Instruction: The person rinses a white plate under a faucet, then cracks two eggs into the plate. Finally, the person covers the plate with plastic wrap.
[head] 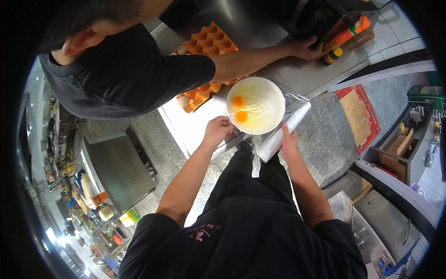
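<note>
A white round bowl with raw egg in it stands near the front edge of the steel counter. Two orange yolks lie in the clear egg white, towards the left side. Clear cling film stretches from the bowl's right side to a thick white roll of film, which my right hand grips along its lower side. At the bowl's lower left rim, my left hand pinches the film's edge between thumb and fingers.
A co-worker leans in from the left, one arm across the counter beyond the bowl. Under that arm are orange egg trays with several eggs. A yellow-capped jar and sauce bottle stand back right.
</note>
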Demonstrator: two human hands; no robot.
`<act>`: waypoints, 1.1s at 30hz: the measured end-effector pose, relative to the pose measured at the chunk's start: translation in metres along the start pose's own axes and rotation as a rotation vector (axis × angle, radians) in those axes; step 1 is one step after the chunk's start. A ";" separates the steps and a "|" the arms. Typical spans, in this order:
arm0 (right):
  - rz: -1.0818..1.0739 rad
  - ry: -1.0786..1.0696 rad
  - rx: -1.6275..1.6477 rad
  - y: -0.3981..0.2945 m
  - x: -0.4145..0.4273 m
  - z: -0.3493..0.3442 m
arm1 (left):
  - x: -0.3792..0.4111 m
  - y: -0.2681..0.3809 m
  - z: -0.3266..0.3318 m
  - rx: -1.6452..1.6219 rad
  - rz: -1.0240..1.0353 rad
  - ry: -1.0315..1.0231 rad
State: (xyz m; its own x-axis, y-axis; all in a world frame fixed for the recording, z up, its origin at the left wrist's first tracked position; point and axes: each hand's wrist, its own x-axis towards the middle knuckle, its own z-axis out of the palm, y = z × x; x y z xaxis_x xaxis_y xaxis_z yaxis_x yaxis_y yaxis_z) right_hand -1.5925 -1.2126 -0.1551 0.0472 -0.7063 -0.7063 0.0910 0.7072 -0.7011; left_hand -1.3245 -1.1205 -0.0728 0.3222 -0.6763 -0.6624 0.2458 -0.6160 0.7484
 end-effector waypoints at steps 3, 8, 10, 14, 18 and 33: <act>0.028 0.015 -0.003 -0.004 -0.003 0.002 | 0.003 -0.005 0.000 -0.179 -0.065 0.000; 0.011 0.001 -0.001 -0.004 -0.002 0.000 | 0.012 0.000 -0.005 -0.160 -0.085 0.038; 0.014 0.001 0.004 -0.003 -0.003 0.000 | 0.014 -0.003 -0.007 -0.067 -0.032 0.036; 0.027 0.008 -0.002 -0.004 -0.001 0.000 | 0.014 -0.008 -0.007 -0.194 -0.036 0.031; 0.017 0.010 -0.005 -0.001 0.001 0.000 | 0.011 -0.012 -0.006 -0.359 -0.074 0.012; 0.073 -0.025 0.176 -0.004 -0.002 0.002 | 0.010 -0.006 0.000 -0.333 -0.117 0.072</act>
State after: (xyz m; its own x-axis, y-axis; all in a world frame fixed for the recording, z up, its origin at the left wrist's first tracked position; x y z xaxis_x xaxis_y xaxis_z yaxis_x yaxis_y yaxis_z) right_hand -1.5906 -1.2141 -0.1507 0.0846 -0.6557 -0.7503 0.2584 0.7417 -0.6190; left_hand -1.3222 -1.1238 -0.0840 0.3351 -0.5713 -0.7492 0.5653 -0.5142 0.6450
